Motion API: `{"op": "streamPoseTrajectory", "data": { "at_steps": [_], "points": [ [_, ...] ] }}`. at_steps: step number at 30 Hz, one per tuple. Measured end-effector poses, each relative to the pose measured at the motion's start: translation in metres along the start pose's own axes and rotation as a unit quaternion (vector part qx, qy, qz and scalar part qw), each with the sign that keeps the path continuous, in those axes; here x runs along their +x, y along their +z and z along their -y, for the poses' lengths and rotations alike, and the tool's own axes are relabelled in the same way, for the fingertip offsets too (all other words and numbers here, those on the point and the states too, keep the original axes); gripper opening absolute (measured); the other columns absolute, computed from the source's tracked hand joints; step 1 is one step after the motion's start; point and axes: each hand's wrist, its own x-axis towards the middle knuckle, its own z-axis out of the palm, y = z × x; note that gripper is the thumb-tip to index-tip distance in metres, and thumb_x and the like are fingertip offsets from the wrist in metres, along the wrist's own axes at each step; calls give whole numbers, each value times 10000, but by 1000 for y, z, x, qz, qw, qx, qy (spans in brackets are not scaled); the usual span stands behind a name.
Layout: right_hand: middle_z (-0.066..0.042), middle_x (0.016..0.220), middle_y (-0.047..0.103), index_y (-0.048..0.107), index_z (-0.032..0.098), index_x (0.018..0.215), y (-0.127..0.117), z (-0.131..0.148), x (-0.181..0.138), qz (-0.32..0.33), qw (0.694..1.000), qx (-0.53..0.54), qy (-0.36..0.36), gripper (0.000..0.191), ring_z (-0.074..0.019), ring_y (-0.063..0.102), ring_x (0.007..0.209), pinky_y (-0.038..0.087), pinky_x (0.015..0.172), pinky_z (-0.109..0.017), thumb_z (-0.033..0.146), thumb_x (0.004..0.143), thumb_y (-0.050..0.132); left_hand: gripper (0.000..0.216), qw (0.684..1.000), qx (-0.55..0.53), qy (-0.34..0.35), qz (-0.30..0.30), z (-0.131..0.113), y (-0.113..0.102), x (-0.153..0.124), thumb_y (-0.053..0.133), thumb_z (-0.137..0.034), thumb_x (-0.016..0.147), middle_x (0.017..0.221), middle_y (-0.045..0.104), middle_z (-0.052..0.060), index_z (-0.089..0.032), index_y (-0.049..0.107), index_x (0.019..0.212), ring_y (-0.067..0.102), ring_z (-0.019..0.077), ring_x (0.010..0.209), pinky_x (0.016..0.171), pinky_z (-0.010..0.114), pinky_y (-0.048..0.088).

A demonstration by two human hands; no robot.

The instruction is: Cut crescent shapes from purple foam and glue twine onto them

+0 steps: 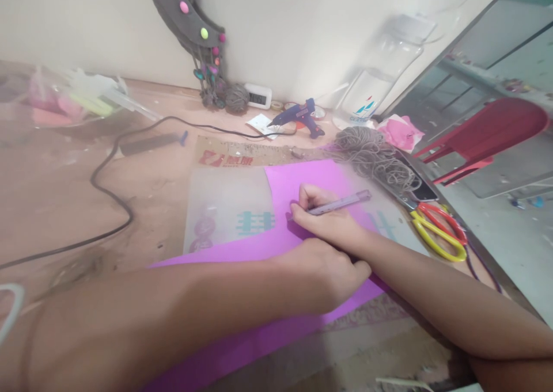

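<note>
My right hand (326, 216) grips a purple pen (341, 202), its tip down on a purple sheet (298, 182) that lies across the table. My left hand (328, 274) rests on the same sheet just in front of the right wrist, fingers curled under and pressing the sheet down. A translucent plastic sheet (224, 208) with printed shapes lies over the purple sheet's left part.
Yellow and red scissors (436, 228) lie to the right beside a tangle of twine (374, 156). A blue glue gun (298, 115) and its black cable (108, 190) are further back. A red plastic chair (488, 133) stands beyond the table's right edge.
</note>
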Motion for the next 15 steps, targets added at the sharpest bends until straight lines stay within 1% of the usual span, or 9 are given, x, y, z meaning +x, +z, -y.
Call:
{"op": "streamPoseTrajectory", "data": {
  "at_steps": [3,4,9,15],
  "points": [
    [73,557,363,358,231,622,-2,-2,0,-19,1000,-2,-6,247,-96,342,515,288,481,-242,192,749,567,145,999,7,11,-45,1,6,-1,480,-132,909,696,659,36,-135,623,928,584,178,590,579,354,402],
    [73,560,358,357,230,621,-3,-2,0,-24,1000,-3,-6,247,-96,336,516,288,484,-242,189,748,565,149,999,3,12,-53,2,7,-1,473,-128,909,679,648,31,-137,622,919,569,174,570,566,354,398],
    [73,560,358,356,231,625,-5,-4,0,-47,999,6,14,257,-98,341,520,296,491,-240,198,752,577,138,999,-16,3,-40,1,6,-2,479,-130,907,620,605,9,-144,614,886,498,150,482,509,346,360],
    [71,551,386,378,231,639,-4,-7,-2,-4,1000,19,13,258,-100,364,513,289,487,-242,249,764,602,161,999,-3,4,-48,0,5,-3,469,-111,897,639,619,30,-135,628,906,539,170,530,526,357,350]
  ]
}}
